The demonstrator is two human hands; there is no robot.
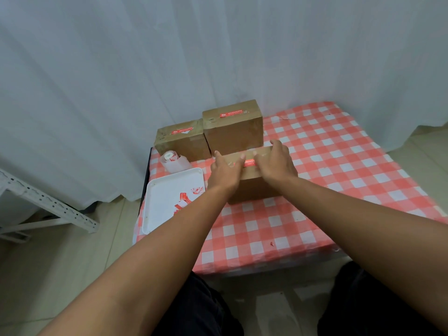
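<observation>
A brown cardboard box (252,187) stands on the red-and-white checked tablecloth (327,166) near the table's middle. A red label (249,163) lies across its top. My left hand (224,169) rests flat on the left part of the box top, fingers straight, fingertips at the label. My right hand (276,161) lies over the right part of the top, fingers reaching to the far edge and pressing on the label's right end. Whether the right fingers curl over the far edge is unclear.
Two more taped brown boxes with red labels stand behind: one (180,139) at the back left, a taller one (234,127) beside it. A roll of labels (171,160) and a white tray (169,197) with red paper scraps sit at the table's left edge. White curtain behind.
</observation>
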